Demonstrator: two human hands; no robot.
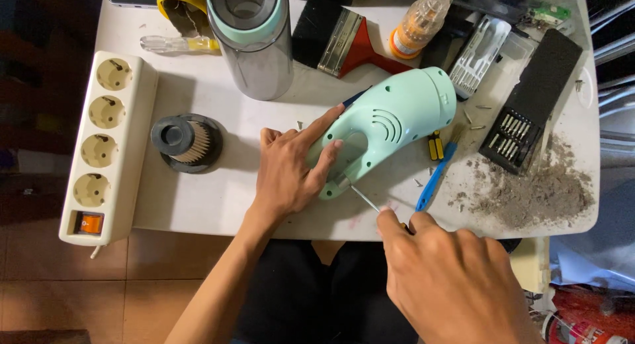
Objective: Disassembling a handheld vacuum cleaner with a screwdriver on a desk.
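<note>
A mint-green handheld vacuum body (390, 122) lies on the white table (211, 198). My left hand (291, 169) grips its handle end, fingers through the handle loop. My right hand (450, 278) holds a thin screwdriver (365, 200), whose tip meets the rear end of the green housing. A blue-handled tool (433, 175) and a small yellow-and-black tool (435, 145) lie just right of the body.
A white power strip (106, 145) sits at left, a round pleated filter (187, 142) beside it, a steel canister (251, 40) behind. A paintbrush (344, 43), a bit case (529, 102) and a dust pile (529, 195) occupy the right side. Small screws lie scattered.
</note>
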